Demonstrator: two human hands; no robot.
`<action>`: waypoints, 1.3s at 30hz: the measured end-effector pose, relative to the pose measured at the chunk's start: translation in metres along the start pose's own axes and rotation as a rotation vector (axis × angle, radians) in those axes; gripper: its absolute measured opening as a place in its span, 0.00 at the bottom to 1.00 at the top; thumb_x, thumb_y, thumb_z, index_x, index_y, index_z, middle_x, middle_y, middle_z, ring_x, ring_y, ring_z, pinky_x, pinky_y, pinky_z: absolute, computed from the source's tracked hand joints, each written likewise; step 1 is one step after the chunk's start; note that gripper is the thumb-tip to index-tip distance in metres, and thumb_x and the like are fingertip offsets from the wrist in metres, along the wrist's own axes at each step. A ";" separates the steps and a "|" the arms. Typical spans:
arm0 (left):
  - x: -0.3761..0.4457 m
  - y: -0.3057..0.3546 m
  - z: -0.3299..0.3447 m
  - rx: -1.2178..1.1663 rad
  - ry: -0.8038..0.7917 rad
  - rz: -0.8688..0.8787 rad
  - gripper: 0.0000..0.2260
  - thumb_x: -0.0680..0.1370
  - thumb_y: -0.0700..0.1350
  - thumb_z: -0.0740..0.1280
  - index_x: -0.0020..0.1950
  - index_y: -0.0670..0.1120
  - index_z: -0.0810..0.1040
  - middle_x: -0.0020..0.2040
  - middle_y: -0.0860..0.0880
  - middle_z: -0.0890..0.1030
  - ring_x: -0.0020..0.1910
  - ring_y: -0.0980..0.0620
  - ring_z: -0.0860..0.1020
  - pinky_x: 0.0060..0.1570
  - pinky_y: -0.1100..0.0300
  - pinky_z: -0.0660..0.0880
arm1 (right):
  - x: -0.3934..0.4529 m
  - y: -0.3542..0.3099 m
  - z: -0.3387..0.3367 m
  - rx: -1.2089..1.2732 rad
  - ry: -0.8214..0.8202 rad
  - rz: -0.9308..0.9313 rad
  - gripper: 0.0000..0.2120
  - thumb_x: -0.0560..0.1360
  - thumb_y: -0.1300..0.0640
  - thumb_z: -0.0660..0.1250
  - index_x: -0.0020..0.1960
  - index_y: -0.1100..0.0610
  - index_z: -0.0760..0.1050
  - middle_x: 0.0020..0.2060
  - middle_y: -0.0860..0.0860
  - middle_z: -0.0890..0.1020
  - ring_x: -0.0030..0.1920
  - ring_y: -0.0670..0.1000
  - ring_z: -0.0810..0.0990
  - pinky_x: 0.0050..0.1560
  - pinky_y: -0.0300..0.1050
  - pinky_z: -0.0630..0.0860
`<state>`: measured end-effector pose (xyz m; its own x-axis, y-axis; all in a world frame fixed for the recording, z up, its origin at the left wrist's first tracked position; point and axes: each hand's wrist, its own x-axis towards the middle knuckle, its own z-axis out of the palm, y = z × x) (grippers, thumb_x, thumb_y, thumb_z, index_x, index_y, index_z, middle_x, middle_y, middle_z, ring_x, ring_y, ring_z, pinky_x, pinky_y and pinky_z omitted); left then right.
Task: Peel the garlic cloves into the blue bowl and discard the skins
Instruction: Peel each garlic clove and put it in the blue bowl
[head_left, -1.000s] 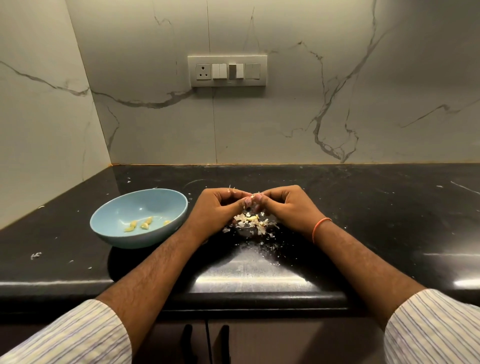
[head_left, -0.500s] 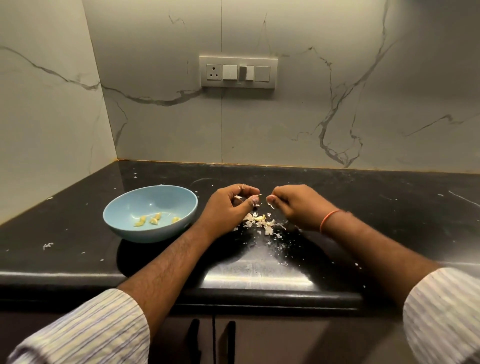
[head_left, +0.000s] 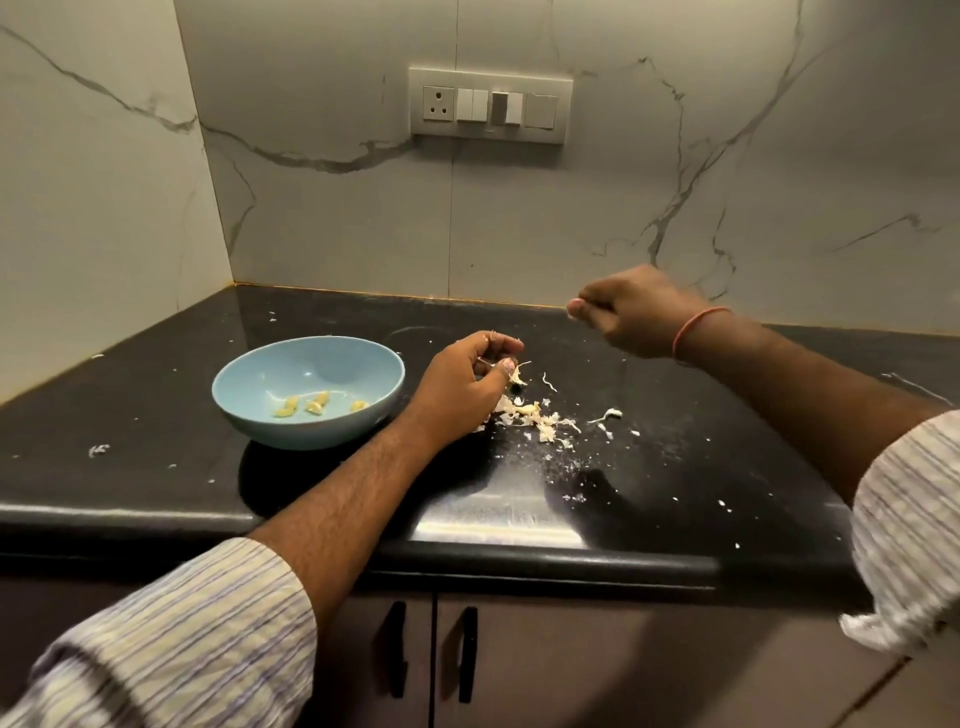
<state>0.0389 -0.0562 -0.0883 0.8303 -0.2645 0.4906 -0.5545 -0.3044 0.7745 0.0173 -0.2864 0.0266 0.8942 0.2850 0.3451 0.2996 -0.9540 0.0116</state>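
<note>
Fingers (head_left: 506, 366) of the left hand (head_left: 457, 387) are curled in, thumb pressed against the forefinger, pinching a small garlic clove (head_left: 511, 368) with wisps of skin sticking out of the grip (the clove itself is mostly hidden). Nearer than those fingers, the striped sleeve (head_left: 171, 639) covers the left forearm at the desk's (head_left: 156, 467) front edge, above dark cabinet doors (head_left: 519, 660) with black handles. Just below and to the right of the left fingers lies a loose heap of garlic skins (head_left: 535, 415) on the black desk, with smaller flakes scattered further right. Just to the left of the left hand sits the blue bowl (head_left: 249, 410), upright, holding three peeled cloves (head_left: 317, 404) on its floor. Farther back and to the right, well apart from the left hand, the right hand (head_left: 631, 312) is raised above the desk, its fingers curled tight with thumb and forefinger pinched together; whether a scrap of skin is between them, I cannot tell. An orange band (head_left: 696, 330) circles that wrist. Beyond stands the marble wall (head_left: 363, 218) with a switch panel (head_left: 491, 106).
</note>
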 end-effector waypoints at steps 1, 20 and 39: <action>0.000 0.000 0.000 0.002 -0.002 -0.003 0.10 0.84 0.42 0.69 0.63 0.51 0.83 0.52 0.52 0.86 0.46 0.44 0.85 0.50 0.47 0.84 | 0.002 -0.003 0.005 -0.028 -0.025 -0.006 0.15 0.86 0.46 0.61 0.44 0.50 0.77 0.33 0.48 0.76 0.39 0.54 0.76 0.41 0.46 0.70; -0.004 0.004 0.000 -0.065 0.013 0.125 0.11 0.79 0.46 0.77 0.60 0.45 0.88 0.49 0.51 0.89 0.48 0.50 0.88 0.54 0.50 0.85 | -0.021 -0.026 0.086 0.850 0.016 0.040 0.25 0.87 0.46 0.58 0.41 0.62 0.75 0.29 0.45 0.72 0.29 0.44 0.67 0.34 0.40 0.67; -0.010 0.011 -0.004 -0.081 0.011 0.045 0.03 0.77 0.41 0.77 0.50 0.46 0.88 0.39 0.50 0.88 0.37 0.53 0.86 0.43 0.53 0.85 | -0.032 -0.030 0.100 0.754 0.111 -0.049 0.20 0.86 0.47 0.61 0.36 0.44 0.75 0.32 0.44 0.78 0.35 0.46 0.75 0.40 0.52 0.76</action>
<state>0.0253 -0.0530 -0.0832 0.8054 -0.2657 0.5299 -0.5856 -0.2175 0.7809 0.0135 -0.2580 -0.0787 0.8475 0.2759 0.4534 0.5194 -0.6072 -0.6013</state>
